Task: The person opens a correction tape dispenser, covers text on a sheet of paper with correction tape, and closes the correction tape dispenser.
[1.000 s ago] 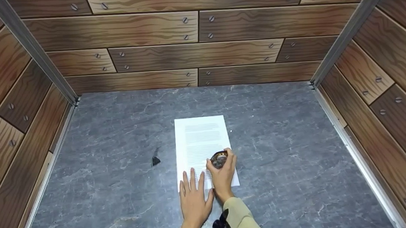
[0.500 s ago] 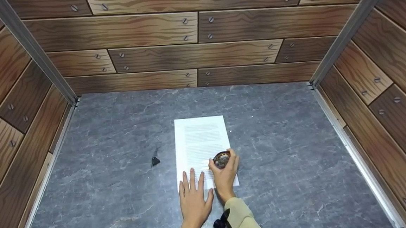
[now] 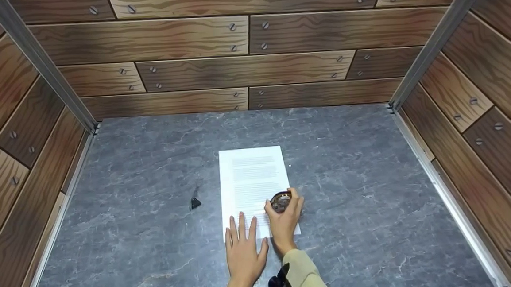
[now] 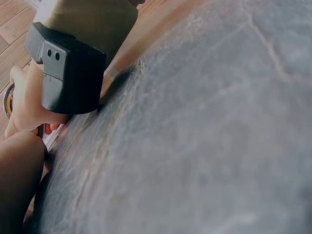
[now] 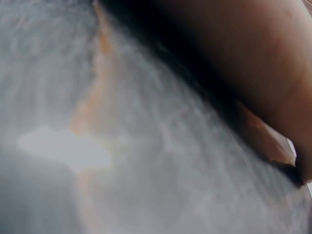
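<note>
A white printed sheet (image 3: 250,175) lies flat on the grey marbled table in the head view. Its lower left part is under my left hand (image 3: 245,256), which rests on it with straight, spread fingers. Over the sheet's lower right side, my right hand (image 3: 285,219) grips a round, glassy, brown-rimmed object (image 3: 281,201) between thumb and fingers. Its exact kind is unclear. In the left wrist view, the same round object (image 4: 8,100) shows an amber and dark ring beyond my right hand. The right wrist view shows mostly blurred tabletop and part of the hand.
A small black wedge-shaped item (image 3: 195,203) lies left of the sheet. A black wrist camera (image 3: 278,280) sits at my right sleeve. Wood-patterned walls (image 3: 251,68) with metal edge strips surround the table on the back and both sides.
My right hand has slid slightly to the right over the sheet, carrying the round brown-rimmed object with it. The left hand and the sheet have stayed in place.
</note>
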Demonstrator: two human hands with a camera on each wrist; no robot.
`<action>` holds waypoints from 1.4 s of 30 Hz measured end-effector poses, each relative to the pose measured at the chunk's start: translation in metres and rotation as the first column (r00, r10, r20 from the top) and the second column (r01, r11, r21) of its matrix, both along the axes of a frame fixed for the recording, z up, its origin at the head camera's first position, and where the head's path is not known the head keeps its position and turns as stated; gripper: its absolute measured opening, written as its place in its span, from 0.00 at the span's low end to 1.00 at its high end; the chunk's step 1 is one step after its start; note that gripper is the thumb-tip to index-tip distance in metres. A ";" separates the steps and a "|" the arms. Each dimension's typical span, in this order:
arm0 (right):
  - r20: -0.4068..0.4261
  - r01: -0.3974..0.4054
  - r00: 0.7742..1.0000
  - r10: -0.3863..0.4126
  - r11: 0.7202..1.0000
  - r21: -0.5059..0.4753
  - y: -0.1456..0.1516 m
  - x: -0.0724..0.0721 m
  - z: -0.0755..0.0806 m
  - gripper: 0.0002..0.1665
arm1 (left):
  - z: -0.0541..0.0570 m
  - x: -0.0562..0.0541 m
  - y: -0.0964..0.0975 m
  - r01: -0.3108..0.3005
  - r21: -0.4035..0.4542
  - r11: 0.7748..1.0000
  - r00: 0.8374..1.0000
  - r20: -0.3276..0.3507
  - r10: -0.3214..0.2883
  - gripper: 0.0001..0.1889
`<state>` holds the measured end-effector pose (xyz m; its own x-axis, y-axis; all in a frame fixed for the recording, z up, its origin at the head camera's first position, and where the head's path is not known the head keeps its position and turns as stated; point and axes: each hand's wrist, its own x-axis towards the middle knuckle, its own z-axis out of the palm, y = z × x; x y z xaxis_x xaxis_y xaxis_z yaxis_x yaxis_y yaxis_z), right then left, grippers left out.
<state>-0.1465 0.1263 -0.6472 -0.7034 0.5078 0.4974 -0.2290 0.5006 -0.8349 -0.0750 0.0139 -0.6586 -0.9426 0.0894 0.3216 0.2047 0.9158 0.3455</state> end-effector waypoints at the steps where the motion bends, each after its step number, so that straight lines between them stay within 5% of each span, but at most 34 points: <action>1: -0.003 0.002 1.000 -0.002 1.000 -0.001 0.000 0.000 0.001 0.41 | 0.000 0.000 0.000 0.000 0.003 1.000 1.000 -0.004 0.000 0.32; 14: -0.007 0.029 1.000 -0.029 0.999 0.017 -0.001 -0.001 0.000 0.42 | 0.000 0.000 0.000 -0.001 -0.005 1.000 1.000 0.031 0.001 0.32; 29: -0.008 -0.009 1.000 0.009 0.999 0.045 0.000 -0.002 0.003 0.40 | 0.001 -0.002 0.000 0.005 -0.002 1.000 1.000 -0.026 -0.005 0.32; 42: -0.081 0.005 0.997 -0.010 0.998 -0.061 0.003 0.000 0.002 0.40 | 0.000 0.002 -0.002 0.007 -0.019 1.000 1.000 -0.006 -0.007 0.32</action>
